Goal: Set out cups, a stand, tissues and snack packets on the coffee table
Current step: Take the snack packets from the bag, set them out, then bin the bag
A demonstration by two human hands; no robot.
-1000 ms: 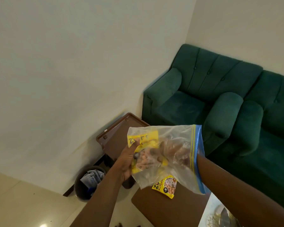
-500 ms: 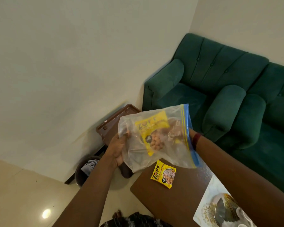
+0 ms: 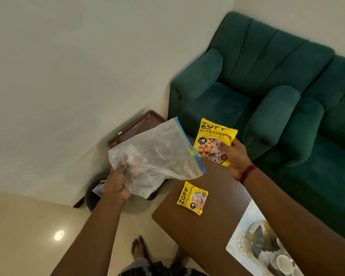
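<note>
My right hand [image 3: 237,158] grips a yellow soya-chunks snack packet [image 3: 213,142] in the air above the far end of the brown coffee table [image 3: 203,222]. My left hand [image 3: 118,186] holds a clear zip bag [image 3: 153,156] with a blue seal strip by its lower corner; the bag looks empty. A second yellow snack packet [image 3: 192,197] lies flat on the table near its far corner. White cups [image 3: 283,262] show at the bottom right, on a patterned white mat [image 3: 241,242], partly hidden by my right forearm.
A green sofa [image 3: 267,80] runs along the right behind the table. A brown side table [image 3: 135,126] stands in the corner by the wall, with a dark waste bin [image 3: 94,196] under it. My bare feet [image 3: 139,250] are on the tiled floor.
My right hand has pulled the yellow packet out of the zip bag and moved it right. The bag, now empty, has dropped lower in my left hand.
</note>
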